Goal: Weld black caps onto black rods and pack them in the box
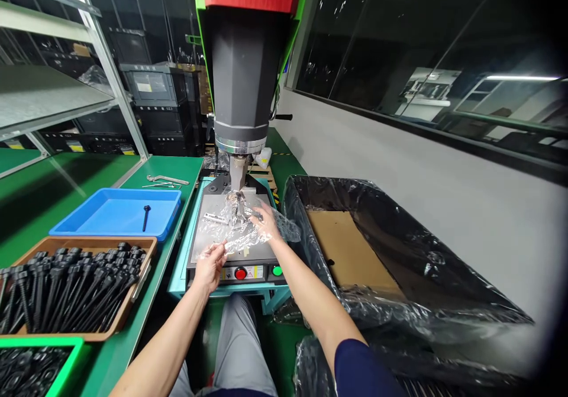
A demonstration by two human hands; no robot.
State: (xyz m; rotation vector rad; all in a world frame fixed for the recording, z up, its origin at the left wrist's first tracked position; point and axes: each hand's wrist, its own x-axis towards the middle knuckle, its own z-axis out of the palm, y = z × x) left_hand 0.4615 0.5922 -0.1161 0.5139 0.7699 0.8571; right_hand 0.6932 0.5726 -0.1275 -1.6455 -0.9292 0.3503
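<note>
1. Clear plastic film (pixel 247 242), crumpled and glossy, lies over the steel plate (pixel 208 203) of the press in my head view, directly below the horn (pixel 238 173).
2. I see the left hand (pixel 212 264) at the near left edge of the film, its thumb and fingertips pinching that edge.
3. From here the right hand (pixel 265 222) looks curled over the film's right side; a small dark spot shows at its fingertips, and I cannot tell whether the fingers are closed on anything.
4. Under the film, below the horn, I make out a shiny fixture (pixel 238 206), its details lost in glare; a slotted metal strip (pixel 216 218) lies to its left.
5. Along the press front I read a red button (pixel 240 273) and a green button (pixel 277 270).
6. On the green bench at left, I have a blue tray (pixel 106 216) with one black bolt (pixel 146 218) in it, a brown bin (pixel 60 242) of black threaded bolts (pixel 71 290), and a wrench (pixel 168 179) beyond the tray.
7. To the right I see a box lined with black plastic (pixel 444 302), brown cardboard (pixel 350 249) on its floor.
</note>
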